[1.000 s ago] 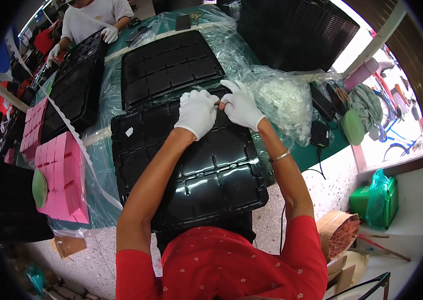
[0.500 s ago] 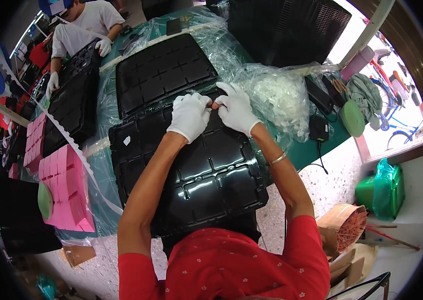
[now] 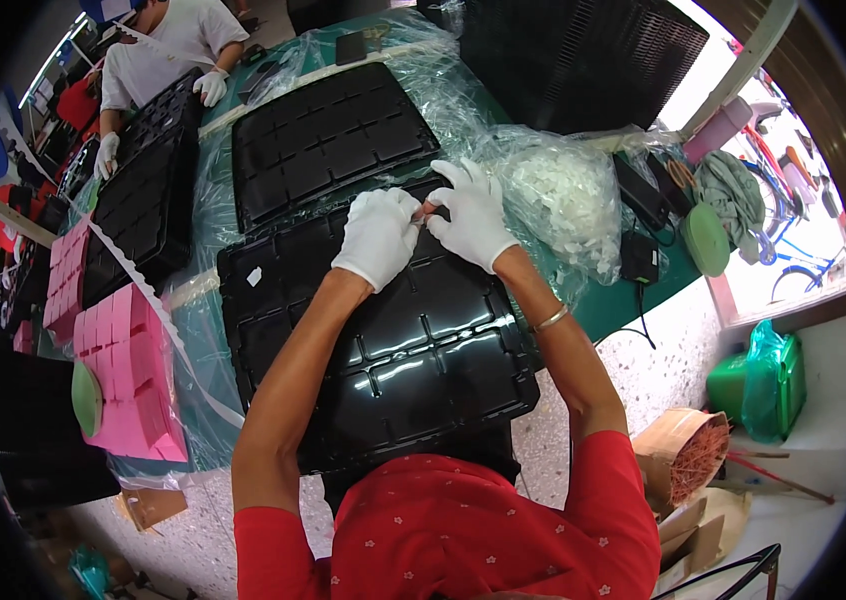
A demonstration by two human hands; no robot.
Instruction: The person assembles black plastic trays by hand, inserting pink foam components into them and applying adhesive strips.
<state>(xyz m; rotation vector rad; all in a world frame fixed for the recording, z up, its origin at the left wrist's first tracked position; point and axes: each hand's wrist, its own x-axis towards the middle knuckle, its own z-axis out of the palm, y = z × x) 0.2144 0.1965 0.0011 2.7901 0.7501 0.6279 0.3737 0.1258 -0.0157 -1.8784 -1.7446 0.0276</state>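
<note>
A large black plastic tray [image 3: 403, 385] with moulded ridges lies in front of me, its near edge close to my body. Over its far part, my left hand [image 3: 379, 238] in a white glove has its fingers bent and pinched together. My right hand [image 3: 470, 218], also gloved, meets it with thumb and index finger pinching, the other fingers raised. A bare fingertip shows where they meet; whatever they hold there is too small to make out. One small white piece [image 3: 254, 277] rests on the tray's left part. Beyond lies a second black tray [image 3: 328, 140].
A clear bag of small white pieces [image 3: 558, 195] sits right of my hands. Pink foam blocks [image 3: 128, 365] stand at the left of the green, plastic-covered table [image 3: 205, 345]. A co-worker in white gloves [image 3: 211, 87] handles another black tray [image 3: 138, 220]. A black crate [image 3: 583, 65] stands at the back.
My right hand has shifted slightly left, its fingers spread more above the pinch. My left hand stays nearly in place. The co-worker and that person's tray have moved a little.
</note>
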